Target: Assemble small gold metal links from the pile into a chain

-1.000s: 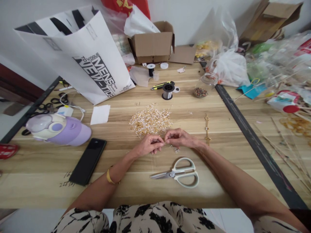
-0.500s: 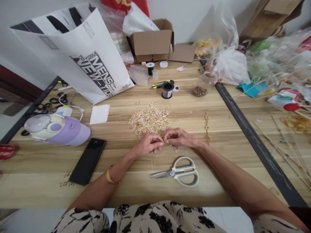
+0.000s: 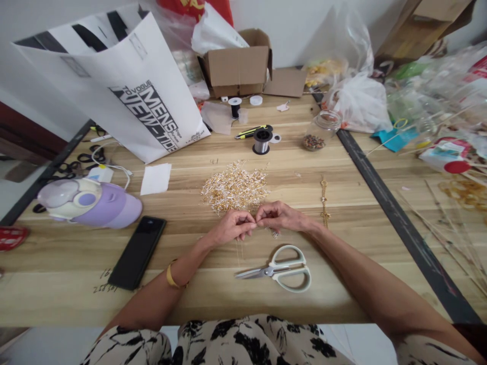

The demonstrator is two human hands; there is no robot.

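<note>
My left hand [image 3: 235, 226] and my right hand [image 3: 279, 216] meet fingertip to fingertip over the wooden table, both pinched closed. Fine strands [image 3: 239, 249], thread or wire, trail from my left hand's fingers toward the table. What lies between my right fingertips is too small to make out. A heap of gold and silver bead-like pieces [image 3: 235, 186] lies just beyond my hands. Close under my right hand rests a small silvery cluster [image 3: 274, 233], partly hidden. Nearer to me are scissors [image 3: 271, 270] with pale handles. A gold chain-like strand [image 3: 324, 202] lies right of my right hand.
At the back stand a spool of silvery wire [image 3: 262, 141], a cutter knife [image 3: 253, 132], a beaded jar [image 3: 316, 136] and a cardboard box [image 3: 239, 68]. Leftward are a phone [image 3: 137, 252], a purple bottle [image 3: 102, 203] and a white bag [image 3: 133, 91]. Plastic bags [image 3: 359, 104] crowd the right.
Both hands stay almost in place, still pinched together. Only a slight shift of the fingertips shows.
</note>
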